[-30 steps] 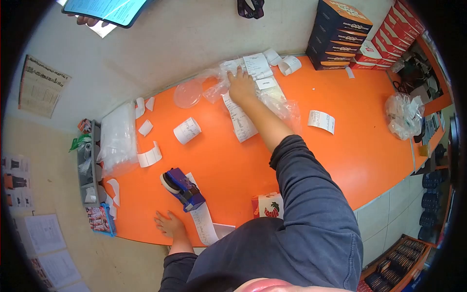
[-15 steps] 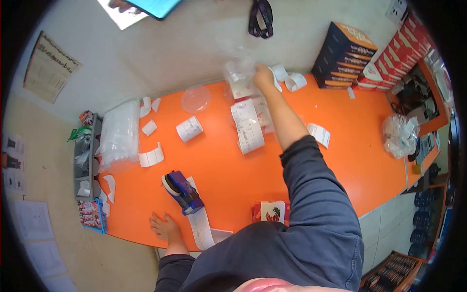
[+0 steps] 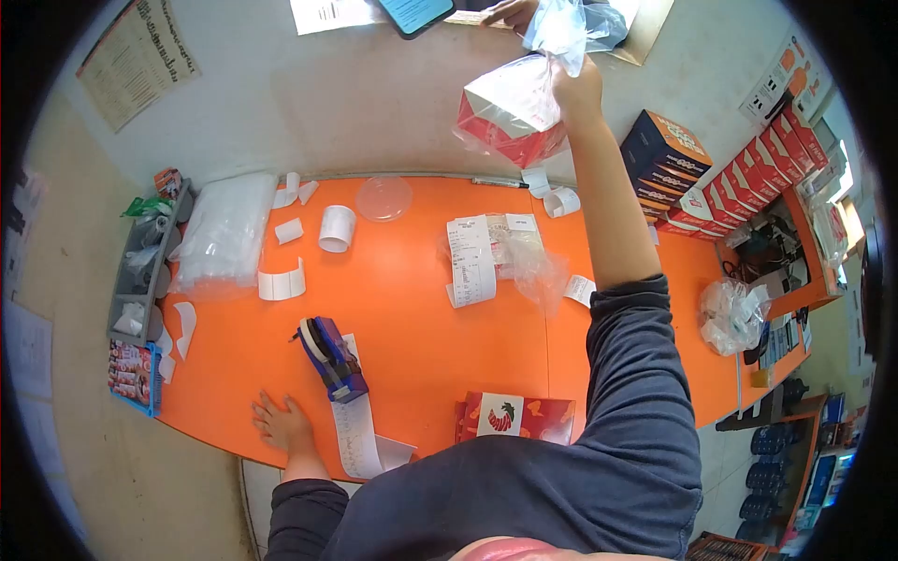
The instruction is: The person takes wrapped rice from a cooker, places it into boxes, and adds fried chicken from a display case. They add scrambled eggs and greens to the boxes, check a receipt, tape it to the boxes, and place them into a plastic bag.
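Observation:
My right hand is closed around the gathered neck of a clear plastic bag, lifted against the wall near the opening at the top. Inside the bag hangs a red and white box. Another person's hand is at the opening, close beside the bag's top. My left hand rests on the orange table near its front edge, fingers spread and holding nothing. To its right stands a blue tape dispenser, with a long paper strip running from beneath it.
A bagged package with a printed receipt lies mid-table. Paper rolls, including one, and label scraps are scattered about. Plastic bags are stacked left beside a grey organizer. Dark boxes stand back right. A phone shows at the opening.
My right hand has risen from the back of the table to the opening, carrying the bagged box up. The view has tilted upward. My left hand stays on the table.

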Demonstrator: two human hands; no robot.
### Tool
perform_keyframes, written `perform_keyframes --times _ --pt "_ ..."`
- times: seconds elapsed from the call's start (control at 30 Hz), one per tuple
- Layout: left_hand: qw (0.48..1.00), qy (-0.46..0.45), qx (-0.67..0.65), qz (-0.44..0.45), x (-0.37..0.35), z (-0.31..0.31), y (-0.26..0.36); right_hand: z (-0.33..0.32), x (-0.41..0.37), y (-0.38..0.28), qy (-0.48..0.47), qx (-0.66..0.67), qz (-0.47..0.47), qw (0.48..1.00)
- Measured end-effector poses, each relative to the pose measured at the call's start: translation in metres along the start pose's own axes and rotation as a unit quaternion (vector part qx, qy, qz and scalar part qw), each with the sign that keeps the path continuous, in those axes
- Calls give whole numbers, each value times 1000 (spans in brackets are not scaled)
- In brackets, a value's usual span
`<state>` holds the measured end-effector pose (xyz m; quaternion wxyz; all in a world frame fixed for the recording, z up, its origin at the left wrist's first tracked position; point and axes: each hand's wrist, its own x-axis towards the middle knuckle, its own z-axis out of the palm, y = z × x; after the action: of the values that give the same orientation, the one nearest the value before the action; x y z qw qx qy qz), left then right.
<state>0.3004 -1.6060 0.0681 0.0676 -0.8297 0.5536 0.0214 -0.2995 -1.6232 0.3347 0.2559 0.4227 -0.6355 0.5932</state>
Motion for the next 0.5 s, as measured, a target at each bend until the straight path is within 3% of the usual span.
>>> perform_keyframes --times 0.03,0.07,0.2,0.33,0.4,0.43,0.5 --pt "1000 -4 -4 0 -1 -2 1 5 4 0 -9 22 19 1000" --pt "1000 -8 -7 -1 -2 -4 1 6 3 -15 -28 124 112 986" --pt "1000 0 -11 3 0 0 -2 18 3 -24 -65 271 196 940" --pt "1000 5 -24 4 1 3 -1 24 5 -41 -46 233 234 943" --pt "1000 9 -22 3 1 1 -1 25 11 -32 -51 148 179 971" --pt "999 5 -38 23 2 1 -3 23 23 -16 -84 19 142 986" --pt "999 9 -40 27 7 9 -8 21 34 4 -87 -93 69 989"
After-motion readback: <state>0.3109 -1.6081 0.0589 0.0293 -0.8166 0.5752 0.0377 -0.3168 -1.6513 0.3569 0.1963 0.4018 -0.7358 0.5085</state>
